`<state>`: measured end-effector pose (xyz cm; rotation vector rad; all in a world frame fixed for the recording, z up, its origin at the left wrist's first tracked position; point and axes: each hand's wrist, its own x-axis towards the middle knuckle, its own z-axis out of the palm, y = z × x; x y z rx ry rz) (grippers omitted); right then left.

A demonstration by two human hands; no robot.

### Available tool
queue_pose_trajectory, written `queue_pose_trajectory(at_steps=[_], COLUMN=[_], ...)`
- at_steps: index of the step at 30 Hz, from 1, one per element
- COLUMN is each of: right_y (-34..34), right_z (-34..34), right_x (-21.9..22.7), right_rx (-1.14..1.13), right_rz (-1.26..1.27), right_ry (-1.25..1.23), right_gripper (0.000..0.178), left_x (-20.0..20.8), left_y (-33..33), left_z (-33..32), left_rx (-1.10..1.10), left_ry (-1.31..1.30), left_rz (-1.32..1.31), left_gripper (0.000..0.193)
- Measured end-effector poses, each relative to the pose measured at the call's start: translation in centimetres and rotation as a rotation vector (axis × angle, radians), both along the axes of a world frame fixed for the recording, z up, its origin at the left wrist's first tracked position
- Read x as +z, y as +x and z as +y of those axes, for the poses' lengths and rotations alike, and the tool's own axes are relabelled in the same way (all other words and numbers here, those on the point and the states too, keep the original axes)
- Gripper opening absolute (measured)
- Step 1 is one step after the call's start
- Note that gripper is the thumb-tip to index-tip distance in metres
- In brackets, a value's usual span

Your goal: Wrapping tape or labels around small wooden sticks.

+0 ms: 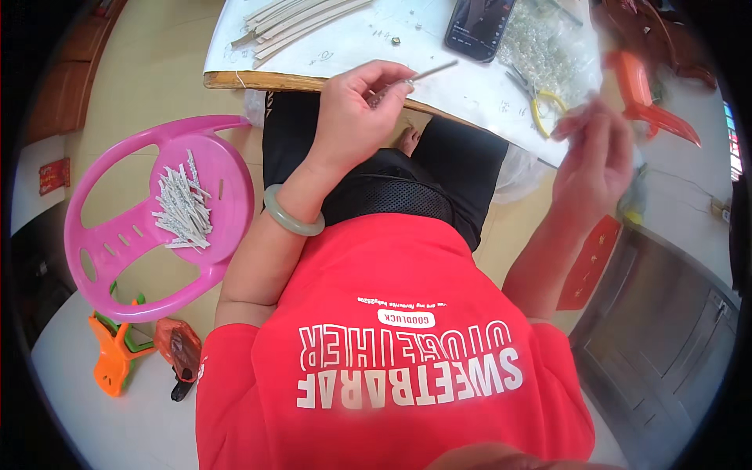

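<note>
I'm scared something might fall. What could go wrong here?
1. The left hand pinches a thin grey strip right at the table edge; if it slips, it would likely land in the lap or on the floor.
2. The finished pieces lie loose on the pink stool; a bump with the elbow might scatter them.
3. The right hand is blurred beside the yellow-handled pliers and could knock them.

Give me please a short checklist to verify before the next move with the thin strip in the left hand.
1. Left hand grips the thin strip in its fingers: ok.
2. Right hand sharp enough to judge what it holds: not ok, blurred.
3. Strip end lies over the white table: ok.
4. Yellow-handled pliers near the right hand: ok.
5. Pink chair seat carries finished pieces: ok.
6. Phone away from both hands: ok.
</note>
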<state>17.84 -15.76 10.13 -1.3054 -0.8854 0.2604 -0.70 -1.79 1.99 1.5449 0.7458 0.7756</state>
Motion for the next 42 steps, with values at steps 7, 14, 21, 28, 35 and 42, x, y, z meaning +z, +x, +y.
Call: queue_pose_trajectory(at_steps=[7,14,21,28,35,42], right_y=[-1.3,0.6,1.9,-0.9,-2.6,-3.7], right_z=[2.8,0.7,-1.2,2.0,2.0,1.5], right_x=[-0.3,-0.2,2.7,-3.2,-5.8,-7.5], right_rx=[-0.064,-0.208,-0.415,0.141,0.478,0.472], right_rz=[-0.254,-0.257,-0.217,0.119,0.665,0.763], right_ry=[0.008,-0.148,0.097,-0.346,-0.436,-0.183], right_gripper=[0.017,0.018,0.018,0.018,0.011,0.002], left_x=[0.3,0.6,0.1,1.1,1.1,1.6], left_y=[0.8,0.7,0.9,0.9,0.6,-0.1], left_z=[-1.1,-1.4,-1.2,-1.8,-1.7,-1.6], left_rx=[-0.014,0.005,-0.018,-0.174,-0.282,-0.483], left_ry=[0.128,0.142,0.315,0.081,-0.249,-0.300], left_rz=[-0.065,-0.076,-0.018,-0.133,-0.295,-0.285], left_gripper=[0.012,0.011,0.011,0.010,0.012,0.012])
